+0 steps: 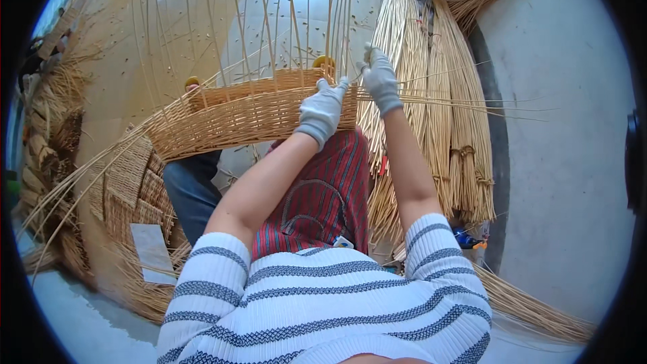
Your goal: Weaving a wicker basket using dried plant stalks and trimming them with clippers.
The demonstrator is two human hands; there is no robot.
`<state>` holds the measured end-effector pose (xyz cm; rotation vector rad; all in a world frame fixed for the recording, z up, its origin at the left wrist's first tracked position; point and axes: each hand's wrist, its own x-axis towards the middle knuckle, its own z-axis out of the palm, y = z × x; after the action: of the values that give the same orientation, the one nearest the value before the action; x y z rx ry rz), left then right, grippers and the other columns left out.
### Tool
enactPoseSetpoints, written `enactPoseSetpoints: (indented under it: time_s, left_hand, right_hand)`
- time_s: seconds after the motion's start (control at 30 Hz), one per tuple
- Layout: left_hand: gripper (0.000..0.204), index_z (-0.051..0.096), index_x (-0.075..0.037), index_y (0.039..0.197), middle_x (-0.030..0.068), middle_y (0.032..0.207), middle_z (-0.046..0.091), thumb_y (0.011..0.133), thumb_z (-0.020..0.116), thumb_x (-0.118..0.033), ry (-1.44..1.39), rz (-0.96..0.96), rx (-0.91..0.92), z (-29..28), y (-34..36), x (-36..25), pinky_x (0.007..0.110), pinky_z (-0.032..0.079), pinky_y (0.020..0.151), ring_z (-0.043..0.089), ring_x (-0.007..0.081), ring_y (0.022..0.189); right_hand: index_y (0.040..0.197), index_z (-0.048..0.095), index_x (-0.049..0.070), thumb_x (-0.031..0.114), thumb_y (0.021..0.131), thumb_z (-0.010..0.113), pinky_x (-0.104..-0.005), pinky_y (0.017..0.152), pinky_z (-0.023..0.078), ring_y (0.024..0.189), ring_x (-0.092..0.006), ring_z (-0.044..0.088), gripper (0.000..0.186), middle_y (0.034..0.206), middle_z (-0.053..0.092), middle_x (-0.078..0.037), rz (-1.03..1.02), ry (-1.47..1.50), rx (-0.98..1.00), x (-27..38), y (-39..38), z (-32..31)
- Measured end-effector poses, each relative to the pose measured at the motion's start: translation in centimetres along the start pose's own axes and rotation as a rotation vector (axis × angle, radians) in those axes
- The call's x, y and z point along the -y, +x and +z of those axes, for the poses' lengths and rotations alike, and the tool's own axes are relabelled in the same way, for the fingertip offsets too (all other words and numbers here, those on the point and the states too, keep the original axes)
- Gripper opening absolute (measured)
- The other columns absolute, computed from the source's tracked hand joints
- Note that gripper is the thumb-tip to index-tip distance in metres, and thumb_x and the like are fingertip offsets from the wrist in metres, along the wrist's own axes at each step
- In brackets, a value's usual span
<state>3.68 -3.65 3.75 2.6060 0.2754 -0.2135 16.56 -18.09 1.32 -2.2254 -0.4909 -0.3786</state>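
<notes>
While reed bundles (445, 128) lie on the grey floor (559, 162) right of the hands, a half-woven basket (236, 118) sits under them. Left hand (322, 111) presses curled on its rim; right hand (379, 81) pinches a reed (458, 101).

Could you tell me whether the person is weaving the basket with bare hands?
No, both the left hand and the right hand wear light grey gloves at the wicker basket.
</notes>
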Motion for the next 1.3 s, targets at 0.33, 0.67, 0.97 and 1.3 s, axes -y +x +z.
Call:
enactPoseSetpoints:
  time_s: [0.33, 0.67, 0.97, 1.3]
  left_hand:
    - [0.069, 0.04, -0.042, 0.158, 0.0238, 0.152, 0.043, 0.098, 0.064, -0.017, -0.038, 0.119, -0.053, 1.3, -1.4, 1.2, 0.05, 0.06, 0.088, 0.073, 0.0413, 0.103]
    - [0.022, 0.065, -0.004, 0.128, 0.0052, 0.102, 0.072, 0.108, 0.059, -0.008, -1.876, -0.177, -0.331, 3.5, 0.2, 4.0, 0.033, 0.063, 0.069, 0.068, 0.0172, 0.08]
    - [0.034, 0.067, -0.005, 0.127, 0.0133, 0.108, 0.072, 0.093, 0.066, -0.001, -0.834, 0.545, -0.393, -3.4, 10.1, -1.9, 0.035, 0.06, 0.089, 0.071, 0.0245, 0.099]
    - [0.025, 0.077, -0.009, 0.108, 0.0128, 0.105, 0.074, 0.09, 0.068, 0.006, -0.281, 0.096, -0.925, -5.1, -15.0, 23.4, 0.04, 0.055, 0.094, 0.07, 0.0306, 0.103]
  right_hand:
    - [0.131, 0.063, 0.009, -0.007, 0.089, 0.04, -0.0362, 0.079, 0.063, 0.072, -0.0153, 0.064, 0.05, 0.079, 0.062, -0.002, 0.014, 0.905, -0.02, 1.7, -3.6, -5.3]
    - [0.159, 0.038, 0.008, 0.046, 0.09, 0.078, -0.039, 0.099, 0.052, 0.103, -0.0286, 0.074, 0.088, 0.105, 0.078, -0.013, 0.294, -0.013, 0.455, 4.0, 0.0, -2.0]
    - [0.124, 0.059, 0.01, 0.04, 0.087, 0.075, -0.0511, 0.07, 0.049, 0.074, -0.0305, 0.072, 0.05, 0.079, 0.073, -0.009, 0.092, -0.682, 0.138, 0.4, -2.8, 4.2]
    - [0.114, 0.072, 0.008, 0.033, 0.098, 0.065, -0.048, 0.086, 0.052, 0.092, -0.0384, 0.072, 0.03, 0.093, 0.077, -0.017, -0.009, -0.624, -0.078, 1.8, -2.8, 4.0]
